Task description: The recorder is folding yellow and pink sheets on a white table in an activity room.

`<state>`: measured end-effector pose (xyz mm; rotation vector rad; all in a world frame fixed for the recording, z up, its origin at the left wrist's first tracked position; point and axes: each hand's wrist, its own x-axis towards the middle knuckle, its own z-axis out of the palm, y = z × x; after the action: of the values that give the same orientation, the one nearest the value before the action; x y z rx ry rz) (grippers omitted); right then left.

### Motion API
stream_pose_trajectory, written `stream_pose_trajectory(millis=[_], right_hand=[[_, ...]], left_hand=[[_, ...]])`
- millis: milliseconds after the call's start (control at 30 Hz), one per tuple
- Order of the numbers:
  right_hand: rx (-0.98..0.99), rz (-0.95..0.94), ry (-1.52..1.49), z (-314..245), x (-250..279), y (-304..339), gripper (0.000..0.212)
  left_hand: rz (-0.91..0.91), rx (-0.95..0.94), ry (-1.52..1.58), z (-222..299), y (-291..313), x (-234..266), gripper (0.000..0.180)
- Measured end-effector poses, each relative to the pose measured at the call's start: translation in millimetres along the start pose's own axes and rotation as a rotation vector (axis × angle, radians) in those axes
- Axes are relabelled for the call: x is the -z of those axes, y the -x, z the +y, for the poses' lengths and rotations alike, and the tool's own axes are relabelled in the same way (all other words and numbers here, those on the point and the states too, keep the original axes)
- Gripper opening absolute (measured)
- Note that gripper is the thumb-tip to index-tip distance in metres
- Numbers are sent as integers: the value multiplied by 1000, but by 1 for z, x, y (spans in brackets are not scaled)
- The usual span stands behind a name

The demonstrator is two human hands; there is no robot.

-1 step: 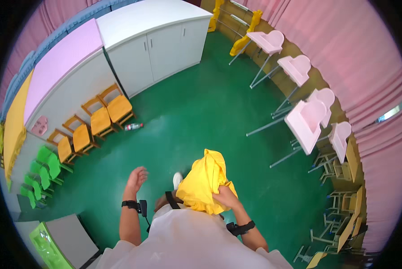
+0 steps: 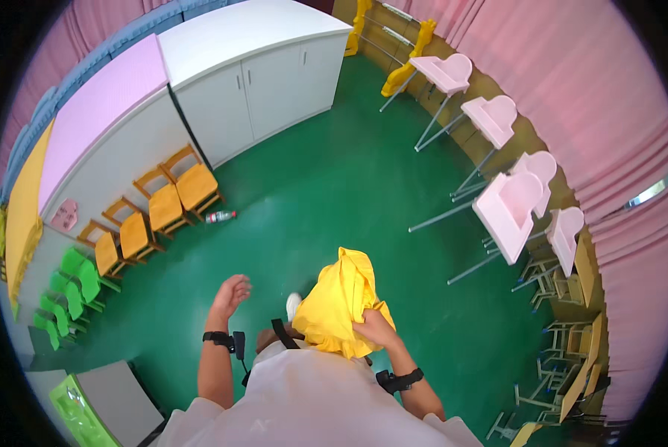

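Holds a bunched yellow cloth [image 2: 338,302] in the right hand [image 2: 376,328] at lower centre of the frame, with the grip closed on the cloth's right side. Has the left hand [image 2: 233,292] farther left, apart from the cloth, with the grip loosely curled, part open and seemingly empty. Stands on a green floor [image 2: 304,179].

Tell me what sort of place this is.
Probably a nursery or kindergarten room: pink high chairs stand along the right side, while small wooden chairs and little green chairs line the left.
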<state>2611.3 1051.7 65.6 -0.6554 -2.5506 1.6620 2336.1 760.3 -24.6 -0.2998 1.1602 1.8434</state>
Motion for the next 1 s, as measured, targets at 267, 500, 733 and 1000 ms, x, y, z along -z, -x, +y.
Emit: stream_pose_trajectory(millis=[267, 500, 733, 1000], right_hand=[[-147, 6, 65, -14, 154, -205, 29], [-283, 67, 57, 24, 305, -402, 27], [-107, 104, 49, 8, 439, -626, 30], [56, 98, 105, -26, 543, -907, 37]], left_hand=[[-186, -74, -245, 150, -234, -217, 14], [-160, -68, -258, 243, -423, -369, 14], [-323, -81, -287, 332, -566, -508, 18], [-546, 236, -531, 437, -778, -655, 46]])
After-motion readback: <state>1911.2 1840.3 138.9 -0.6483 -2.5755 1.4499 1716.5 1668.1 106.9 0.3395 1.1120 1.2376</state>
